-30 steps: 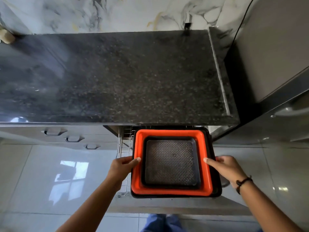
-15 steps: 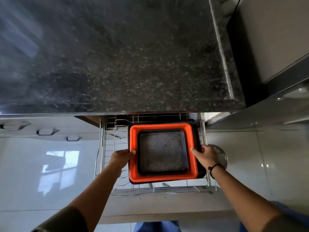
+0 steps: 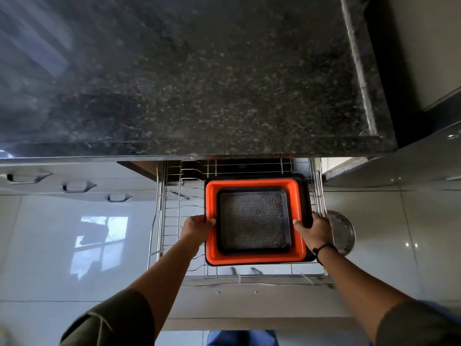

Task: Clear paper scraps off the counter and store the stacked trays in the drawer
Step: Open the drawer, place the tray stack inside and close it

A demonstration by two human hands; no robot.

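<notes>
- Cabinet handles [image 3: 77, 187]: three were seen at the far left, on pale drawer fronts below the worktop edge.
- Worktop [image 3: 199, 83]: a dark speckled stone slab filled the upper part of the view; its surface was seen bare.
- Drawer [image 3: 162, 221]: a pulled-out wire-basket drawer was seen below the worktop's front edge, with chrome side rails and wire dividers exposed on its left part.
- Left hand [image 3: 197, 227]: its grip was closed on the left rim of the tray stack, thumb laid over the orange edge.
- Stacked trays [image 3: 254, 221]: three nested trays were held level over the right part of the wire basket — a black outer tray, an orange middle one [image 3: 254, 255], and a dark inner one with a patterned base. Whether the stack rested on the wires could not be told.
- Right hand [image 3: 314, 231]: its grip was closed on the right rim of the stack; a dark band was worn at the wrist.
- Round metal dish [image 3: 344, 233]: partly hidden behind the right hand, just beside the drawer's right rail.
</notes>
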